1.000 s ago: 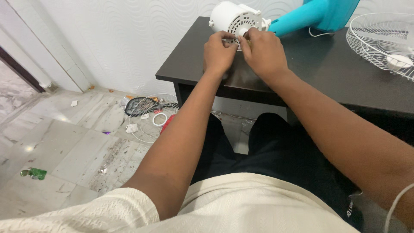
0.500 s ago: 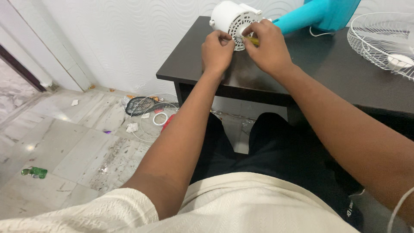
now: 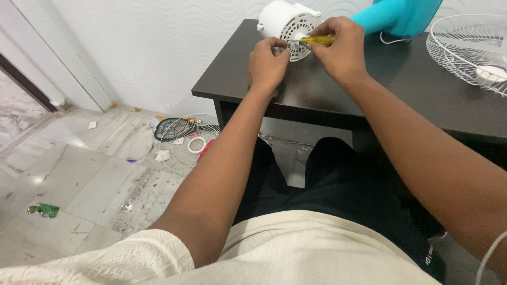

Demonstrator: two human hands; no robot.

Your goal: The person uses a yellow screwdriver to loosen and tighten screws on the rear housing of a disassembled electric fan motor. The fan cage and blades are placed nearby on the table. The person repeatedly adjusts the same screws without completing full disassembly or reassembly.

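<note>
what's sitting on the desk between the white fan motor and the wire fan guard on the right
In the head view, the right hand with its yellow-handled screwdriver, then the turquoise fan body and a white cord, lie between the white motor housing and wire guard.

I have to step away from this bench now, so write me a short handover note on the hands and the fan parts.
Right hand: holds a yellow-handled screwdriver, its tip at the vented face of the white motor housing.
Left hand: fingertips at the same face, beside the tip.
Housing lies on the dark table, joined to the turquoise fan body. One white wire grille sits on the table's right, another grille on the floor.
Done: grilles are off.
Left: work at the housing face; whether a screw is in or out cannot be told.
</note>
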